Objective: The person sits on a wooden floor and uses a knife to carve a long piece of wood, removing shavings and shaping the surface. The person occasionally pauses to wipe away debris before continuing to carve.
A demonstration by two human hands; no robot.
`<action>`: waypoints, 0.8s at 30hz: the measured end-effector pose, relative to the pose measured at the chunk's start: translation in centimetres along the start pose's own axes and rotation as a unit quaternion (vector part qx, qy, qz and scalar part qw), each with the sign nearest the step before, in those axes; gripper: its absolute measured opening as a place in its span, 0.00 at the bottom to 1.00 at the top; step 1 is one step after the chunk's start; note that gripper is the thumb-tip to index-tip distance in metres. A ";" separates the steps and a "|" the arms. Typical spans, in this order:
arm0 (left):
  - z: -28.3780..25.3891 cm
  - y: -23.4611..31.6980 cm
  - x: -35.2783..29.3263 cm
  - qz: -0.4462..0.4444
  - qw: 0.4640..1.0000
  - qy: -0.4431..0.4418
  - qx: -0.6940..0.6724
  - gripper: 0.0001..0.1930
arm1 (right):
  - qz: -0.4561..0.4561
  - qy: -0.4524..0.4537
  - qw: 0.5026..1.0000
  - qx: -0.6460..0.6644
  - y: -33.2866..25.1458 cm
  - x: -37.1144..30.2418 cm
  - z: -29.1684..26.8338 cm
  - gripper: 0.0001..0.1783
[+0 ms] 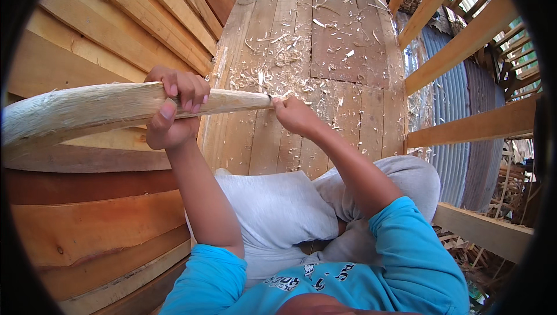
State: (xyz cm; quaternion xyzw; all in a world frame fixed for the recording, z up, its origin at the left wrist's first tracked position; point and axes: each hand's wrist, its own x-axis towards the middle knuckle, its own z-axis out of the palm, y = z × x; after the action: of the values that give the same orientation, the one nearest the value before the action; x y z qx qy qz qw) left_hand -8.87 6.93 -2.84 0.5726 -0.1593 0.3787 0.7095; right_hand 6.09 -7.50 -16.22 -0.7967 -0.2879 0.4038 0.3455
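The left hand (174,109) wraps around the wooden stick (116,109); at three o'clock, the right hand (295,115) pinches its tip.

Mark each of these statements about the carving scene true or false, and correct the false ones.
1. The left hand grips a long pale wooden stick. True.
2. The right hand rests on the person's knee. False: it is at the stick's narrow end, where a small dark tip shows; whether that is a blade cannot be told.
3. Wood shavings lie scattered on the plank platform. True.
4. The person wears a red shirt. False: the sleeves are blue.
5. The stick lies flat on the planks. False: it is held up in the hands.
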 end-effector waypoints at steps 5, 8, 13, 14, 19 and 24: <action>1.2 -0.6 0.3 -0.004 1.000 0.012 0.003 0.16 | -0.025 0.033 0.999 -0.023 2.7 0.6 -0.1 0.34; 1.0 -0.6 0.5 0.002 1.000 0.009 0.002 0.15 | 0.004 0.021 0.999 0.028 4.5 1.9 -0.3 0.34; 0.5 -0.1 -0.2 -0.002 1.000 -0.009 0.004 0.15 | -0.112 -0.034 0.992 0.045 -4.2 -3.6 -1.0 0.35; 0.4 -0.1 -0.4 -0.001 1.000 0.003 0.004 0.15 | -0.135 -0.036 0.990 0.037 -4.4 -3.9 -1.0 0.35; 1.0 -0.4 0.5 -0.009 0.999 0.018 0.027 0.15 | -0.003 0.034 0.999 -0.002 5.7 2.7 -0.4 0.33; 0.3 -0.1 -0.1 0.000 1.000 0.005 0.022 0.15 | -0.049 -0.054 0.997 0.007 -3.5 -2.5 -0.9 0.33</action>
State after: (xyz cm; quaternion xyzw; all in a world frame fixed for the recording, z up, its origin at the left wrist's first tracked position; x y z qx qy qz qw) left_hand -8.81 6.56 -2.88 0.5860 -0.1476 0.3847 0.6977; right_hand 5.00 -7.55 -12.01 -0.7560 -0.3421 0.4307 0.3549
